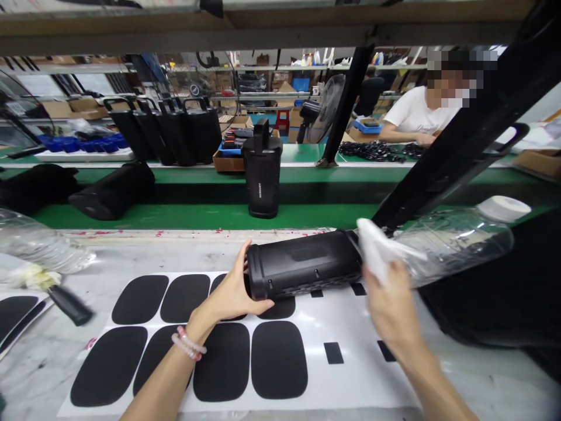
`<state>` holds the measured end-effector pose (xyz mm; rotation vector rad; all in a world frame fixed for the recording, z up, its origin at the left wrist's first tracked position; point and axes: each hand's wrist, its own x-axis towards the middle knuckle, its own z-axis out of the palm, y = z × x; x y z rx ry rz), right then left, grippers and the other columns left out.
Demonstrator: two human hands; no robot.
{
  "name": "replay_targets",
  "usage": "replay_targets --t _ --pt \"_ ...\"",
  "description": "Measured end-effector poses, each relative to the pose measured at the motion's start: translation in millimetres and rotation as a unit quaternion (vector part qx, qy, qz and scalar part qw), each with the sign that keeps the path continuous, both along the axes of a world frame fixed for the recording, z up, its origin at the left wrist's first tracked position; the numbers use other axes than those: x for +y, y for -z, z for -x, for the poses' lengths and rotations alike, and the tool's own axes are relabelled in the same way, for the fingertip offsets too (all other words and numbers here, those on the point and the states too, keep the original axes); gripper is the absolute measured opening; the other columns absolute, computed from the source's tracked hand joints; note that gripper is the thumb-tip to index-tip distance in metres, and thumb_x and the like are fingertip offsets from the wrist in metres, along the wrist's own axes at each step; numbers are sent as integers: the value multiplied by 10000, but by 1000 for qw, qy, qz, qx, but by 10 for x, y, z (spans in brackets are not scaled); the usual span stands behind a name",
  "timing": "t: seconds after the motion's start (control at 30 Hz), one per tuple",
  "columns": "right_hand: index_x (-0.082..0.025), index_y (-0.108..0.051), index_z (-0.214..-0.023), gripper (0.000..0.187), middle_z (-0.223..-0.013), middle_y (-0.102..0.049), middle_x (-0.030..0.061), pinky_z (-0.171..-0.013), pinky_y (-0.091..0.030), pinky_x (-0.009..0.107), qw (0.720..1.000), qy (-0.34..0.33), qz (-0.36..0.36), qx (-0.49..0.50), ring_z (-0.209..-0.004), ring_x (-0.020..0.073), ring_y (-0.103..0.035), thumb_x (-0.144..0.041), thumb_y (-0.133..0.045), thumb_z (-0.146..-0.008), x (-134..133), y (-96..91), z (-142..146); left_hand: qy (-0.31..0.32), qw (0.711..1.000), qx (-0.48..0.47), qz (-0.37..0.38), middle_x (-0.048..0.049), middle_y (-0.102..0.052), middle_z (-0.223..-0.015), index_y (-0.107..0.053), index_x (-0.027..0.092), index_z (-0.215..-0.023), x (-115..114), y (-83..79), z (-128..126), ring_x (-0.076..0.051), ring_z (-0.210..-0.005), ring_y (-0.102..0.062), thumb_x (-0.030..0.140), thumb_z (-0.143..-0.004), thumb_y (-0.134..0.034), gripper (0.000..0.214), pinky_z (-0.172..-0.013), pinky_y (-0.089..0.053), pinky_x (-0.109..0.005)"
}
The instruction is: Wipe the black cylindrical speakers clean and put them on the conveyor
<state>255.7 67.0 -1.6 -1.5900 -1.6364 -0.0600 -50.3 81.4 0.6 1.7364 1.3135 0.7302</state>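
Our left hand (232,292) grips one end of the black speaker (302,266), held sideways over the pad sheet (315,327) on the bench (184,254). Our right hand (388,304) clutches a white cloth (372,248) against the other end (wiping seems under way, with the pads (278,359) unpeeled).

Factory assembly line, green conveyor belt (210,215), rows of black speakers (170,134), parts shelving (272,70), seated co-worker (421,114)

A black cylindrical plastic speaker (307,264) is steadied by the left hand (232,292). A white crumpled cloth (372,248) is held by the right hand (390,310).
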Motion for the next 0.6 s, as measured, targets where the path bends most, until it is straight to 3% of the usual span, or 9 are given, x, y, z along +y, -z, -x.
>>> replay_targets --t 0.1,0.17,0.27,0.37,0.47,0.53,0.6 --pt "-97 -680 -1148 392 -1190 -674 196 -1145 -279 571 993 -78 -3 -84 -1254 364 -521 -310 -435 -929 58 32 628 -9 999 7 -48 -192 -402 -1454 52 202 -1543 -14 43 -49 -345 -1297 -502 273 -622 -795 1253 -1119 -370 -522" --pt "-76 -666 -1203 407 -1269 -647 189 -1164 -246 531 965 -175 -22 -194 -1281 342 -500 -264 -439 -923 -21 -5 1039 3 997 -12 -81 -198 -383 -1466 27 195 -1532 -10 103 -56 -351 -1320 -477 276 -598 -806 1254 -1140 -341 -532" --pt "-65 -489 -1428 569 -1497 -475 127 -1183 -234 441 938 -252 -11 -239 -1418 291 -354 -292 -477 -906 -81 -123 1265 22 992 -48 -116 -193 -360 -1490 2 204 -1512 -4 151 -45 -352 -1385 -406 280 -576 -818 1246 -1179 -286 -527" --pt "-87 -469 -1447 545 -1499 -475 114 -1163 -271 458 947 -210 1 -244 -1406 277 -389 -240 -423 -927 54 -182 931 -2 994 -3 -109 -184 -436 -1406 -39 198 -1504 -6 100 -45 -344 -1310 -489 279 -627 -773 1147 -1130 -362 -532" --pt "-15 -521 -1382 494 -1414 -548 186 -1140 -296 526 971 -67 -13 -231 -1363 318 -450 -183 -360 -946 199 -147 553 -13 993 43 -113 -185 -437 -1360 -58 184 -1497 -8 47 -67 -341 -1233 -536 307 -638 -761 1116 -1078 -416 -534" --pt "24 -573 -1311 468 -1337 -598 230 -1133 -295 559 975 -18 -30 -219 -1363 351 -443 -183 -365 -947 187 -111 583 -4 990 43 -135 -192 -409 -1372 -45 181 -1490 -2 67 -80 -340 -1240 -522 313 -639 -756 1117 -1079 -413 -535" --pt "0 -607 -1284 454 -1317 -615 223 -1145 -284 554 974 -69 -49 -212 -1385 354 -411 -184 -397 -927 80 -93 835 9 988 26 -151 -195 -398 -1391 -24 191 -1489 7 120 -84 -344 -1260 -508 297 -624 -767 1146 -1084 -409 -536"
